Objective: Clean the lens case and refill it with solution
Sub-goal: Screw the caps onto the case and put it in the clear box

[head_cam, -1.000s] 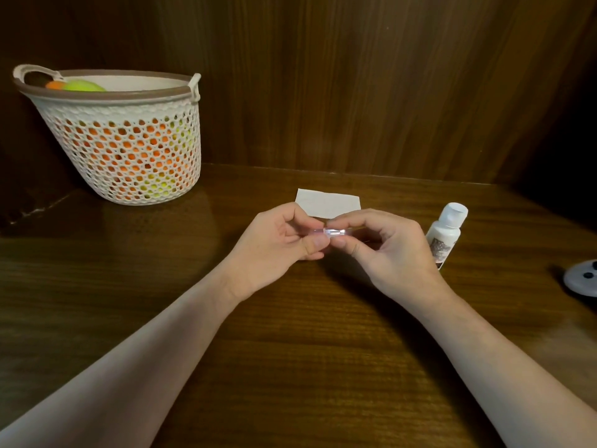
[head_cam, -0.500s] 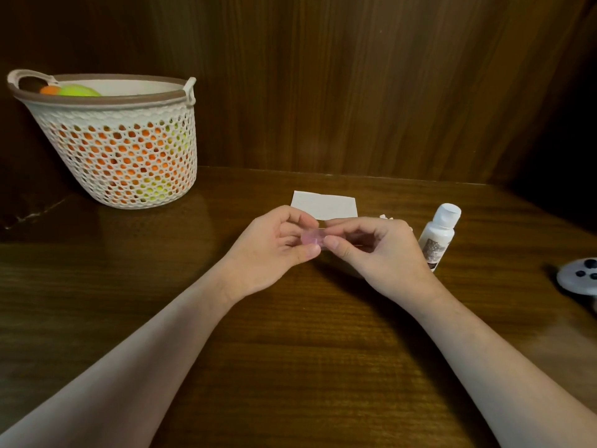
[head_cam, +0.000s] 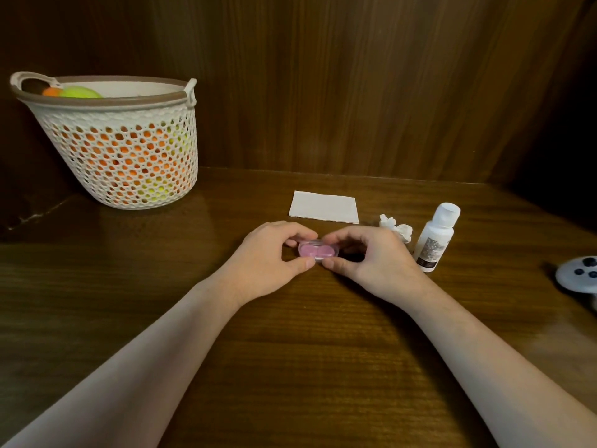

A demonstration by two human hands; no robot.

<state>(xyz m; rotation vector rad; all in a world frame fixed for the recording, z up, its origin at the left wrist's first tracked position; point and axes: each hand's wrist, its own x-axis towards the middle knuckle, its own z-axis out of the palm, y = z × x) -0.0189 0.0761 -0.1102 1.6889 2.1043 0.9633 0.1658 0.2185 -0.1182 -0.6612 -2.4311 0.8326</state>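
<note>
A small pink lens case (head_cam: pixel 318 250) with a clear lid lies flat between my hands, low over the wooden table (head_cam: pixel 290 350). My left hand (head_cam: pixel 268 260) pinches its left end with thumb and fingers. My right hand (head_cam: pixel 371 263) pinches its right end the same way. A white solution bottle (head_cam: pixel 436 237) with its cap on stands upright just right of my right hand. A folded white tissue (head_cam: pixel 324 206) lies flat behind the case. A crumpled white tissue (head_cam: pixel 395 226) sits between the folded one and the bottle.
A white mesh basket (head_cam: pixel 119 147) holding orange and green balls stands at the back left. A grey controller (head_cam: pixel 578 274) lies at the right edge. A dark wooden wall rises behind the table.
Both hands have lowered toward the table, and the lens case has turned from edge-on to flat, its pink top now showing. The crumpled tissue has come into view.
</note>
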